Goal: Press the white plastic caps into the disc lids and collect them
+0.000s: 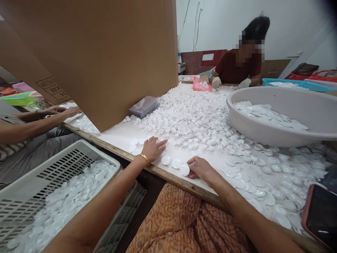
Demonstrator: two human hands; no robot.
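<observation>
My left hand (154, 149), with a gold bracelet at the wrist, lies palm down on the white tabletop with its fingers spread. Beside it, toward the left, are several small white plates (135, 142), some partly covered by the hand. My right hand (198, 168) pinches the edge of a small white plate (184, 170) near the table's front edge. Two more such plates, one in the middle (176, 163) and one farther left (165, 160), lie in a row between my hands. A large spread of small white cups (195, 119) fills the table beyond.
A big cardboard box (118, 52) stands at the left back, with a plastic-wrapped pack (144, 106) beside it. Right are a large pale basin (279, 135) and a phone (319, 214). A crate (110, 154) of white pieces sits lower left. Co-workers work across and at left.
</observation>
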